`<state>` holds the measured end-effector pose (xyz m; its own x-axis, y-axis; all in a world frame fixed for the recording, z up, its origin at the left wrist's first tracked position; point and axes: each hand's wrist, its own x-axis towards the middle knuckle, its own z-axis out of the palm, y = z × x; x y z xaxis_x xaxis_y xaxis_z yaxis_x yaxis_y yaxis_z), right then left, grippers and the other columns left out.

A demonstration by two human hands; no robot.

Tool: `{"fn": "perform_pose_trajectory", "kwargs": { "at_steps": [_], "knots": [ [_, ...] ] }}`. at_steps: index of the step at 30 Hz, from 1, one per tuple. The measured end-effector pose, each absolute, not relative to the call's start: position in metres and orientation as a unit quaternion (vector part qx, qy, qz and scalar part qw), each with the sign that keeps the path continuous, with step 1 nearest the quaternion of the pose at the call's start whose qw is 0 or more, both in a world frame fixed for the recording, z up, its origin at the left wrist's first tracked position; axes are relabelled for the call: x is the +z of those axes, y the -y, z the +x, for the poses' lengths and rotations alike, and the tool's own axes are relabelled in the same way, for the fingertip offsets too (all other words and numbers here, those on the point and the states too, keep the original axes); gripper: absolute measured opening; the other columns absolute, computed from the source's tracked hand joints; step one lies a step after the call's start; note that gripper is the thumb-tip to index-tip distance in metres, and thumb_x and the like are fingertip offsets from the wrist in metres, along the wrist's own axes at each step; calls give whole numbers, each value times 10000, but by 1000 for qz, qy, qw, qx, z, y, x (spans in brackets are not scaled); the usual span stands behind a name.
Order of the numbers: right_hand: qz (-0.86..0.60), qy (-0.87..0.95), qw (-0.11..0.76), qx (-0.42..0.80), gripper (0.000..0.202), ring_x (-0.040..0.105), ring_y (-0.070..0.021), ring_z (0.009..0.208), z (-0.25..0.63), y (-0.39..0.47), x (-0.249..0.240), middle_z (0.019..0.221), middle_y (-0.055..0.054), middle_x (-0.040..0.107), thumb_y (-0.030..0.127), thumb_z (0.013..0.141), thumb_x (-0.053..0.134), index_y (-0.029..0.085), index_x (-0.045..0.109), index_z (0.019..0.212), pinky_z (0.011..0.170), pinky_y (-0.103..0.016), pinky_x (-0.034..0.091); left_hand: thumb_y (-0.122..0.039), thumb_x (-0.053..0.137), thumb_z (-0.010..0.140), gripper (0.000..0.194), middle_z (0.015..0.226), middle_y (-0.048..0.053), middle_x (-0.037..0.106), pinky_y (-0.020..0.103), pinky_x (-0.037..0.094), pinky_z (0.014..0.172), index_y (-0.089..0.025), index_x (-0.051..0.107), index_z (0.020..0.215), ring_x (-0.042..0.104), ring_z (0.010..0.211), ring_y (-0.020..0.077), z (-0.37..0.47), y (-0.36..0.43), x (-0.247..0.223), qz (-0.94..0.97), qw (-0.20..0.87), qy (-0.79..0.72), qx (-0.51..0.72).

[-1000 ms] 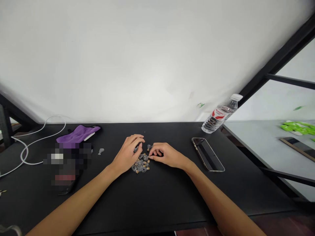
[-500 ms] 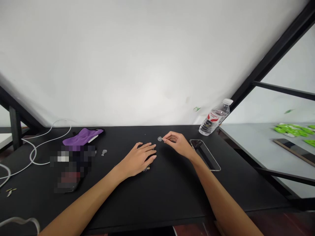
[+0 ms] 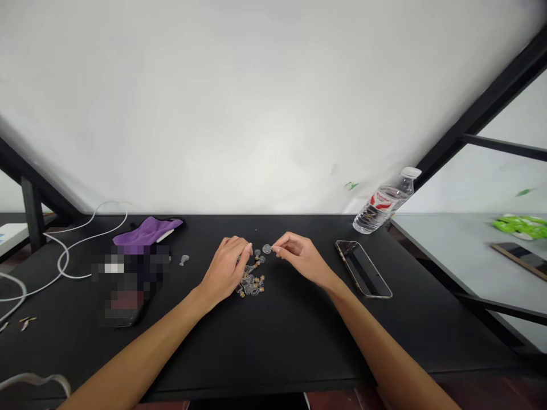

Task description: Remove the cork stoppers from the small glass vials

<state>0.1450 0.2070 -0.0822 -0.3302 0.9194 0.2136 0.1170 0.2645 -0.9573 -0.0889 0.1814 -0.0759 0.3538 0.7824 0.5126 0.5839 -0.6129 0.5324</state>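
A tiny clear glass bottle with a round body (image 3: 267,249) is pinched by its neck between the thumb and fingers of my right hand (image 3: 299,256). Just left of it, my left hand (image 3: 228,266) is curled, thumb against the bent fingers; whatever they may hold is hidden. Against that hand's right side lies a loose pile of small cork-stoppered glass bottles (image 3: 251,280), partly covered by the hand. Another small clear piece (image 3: 184,259) lies apart, to the left of my left hand.
A phone (image 3: 364,269) lies right of my right hand, with a water bottle (image 3: 382,202) behind it. To the left are a purple cloth pouch (image 3: 147,230), a blurred-out dark object (image 3: 128,290) and white cables (image 3: 62,259). Black frame bars (image 3: 491,108) slant along the right side.
My left hand has gone from spread flat over the pile to curled, shifting left and uncovering the small bottles. My right hand keeps its pinch on the bottle, slightly further left.
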Motion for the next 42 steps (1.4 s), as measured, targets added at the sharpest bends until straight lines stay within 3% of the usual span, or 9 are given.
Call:
{"fn": "perform_pose_trajectory", "kwargs": {
  "at_steps": [2,4,6,14,20,22,26,37,42],
  "knots": [
    [-379,665,424,485,260,602,-161,777,142,-204,-83,845,-21,645,435,906,743,185,675,894,755,-320,511,-253,436,1084,200,992,31,687,359,439,901,-212,622,1142,609,971,198,-89,-180,-79,805,133,-427,391],
    [-367,661,425,498,242,595,-156,777,140,-201,-83,855,-20,644,422,918,736,188,679,903,758,-318,505,-292,584,1029,242,1060,34,687,363,438,932,-228,584,1263,614,1012,205,-87,-180,-82,817,123,-402,396],
    [-353,658,428,509,226,594,-154,783,139,-199,-82,860,-18,644,410,923,735,191,682,906,772,-319,503,-296,672,982,269,1050,25,693,366,428,931,-234,598,1234,632,980,196,-85,-180,-84,832,102,-365,405],
    [-356,652,419,522,282,626,-173,774,136,-199,-78,827,-30,676,469,929,714,191,702,880,774,-337,518,-198,654,985,208,966,17,686,355,438,876,-225,623,1189,646,893,178,-82,-183,-88,825,82,-349,436],
    [-415,679,428,429,667,583,-159,636,142,-202,-83,645,-44,627,547,1059,441,191,515,500,697,-333,465,-194,673,973,141,928,8,672,351,433,860,-213,616,1100,633,868,173,-82,-181,-88,828,80,-352,429],
    [-411,688,405,440,631,581,-159,631,142,-200,-81,670,-40,633,548,1071,401,184,595,594,659,-319,462,-198,666,979,129,953,17,681,354,437,862,-210,611,1095,640,882,178,-82,-180,-88,833,73,-349,424],
    [-385,717,368,450,367,593,-161,703,139,-192,-72,787,-18,637,501,1030,543,194,667,871,671,-292,479,-197,637,997,111,1025,33,704,356,446,869,-217,613,1103,657,945,188,-80,-180,-87,841,70,-336,419],
    [-384,766,311,412,330,554,-164,712,142,-188,-65,766,-2,593,464,1047,495,217,555,836,702,-295,448,-236,612,1019,77,1049,55,729,366,489,863,-219,633,1090,668,952,196,-78,-177,-86,862,77,-301,400],
    [-379,771,294,419,315,529,-155,709,145,-191,-66,758,10,570,432,1051,492,214,539,828,693,-284,428,-220,660,986,133,1032,49,704,362,515,881,-225,631,1116,649,947,190,-73,-173,-88,840,146,-305,424]
  ]
}}
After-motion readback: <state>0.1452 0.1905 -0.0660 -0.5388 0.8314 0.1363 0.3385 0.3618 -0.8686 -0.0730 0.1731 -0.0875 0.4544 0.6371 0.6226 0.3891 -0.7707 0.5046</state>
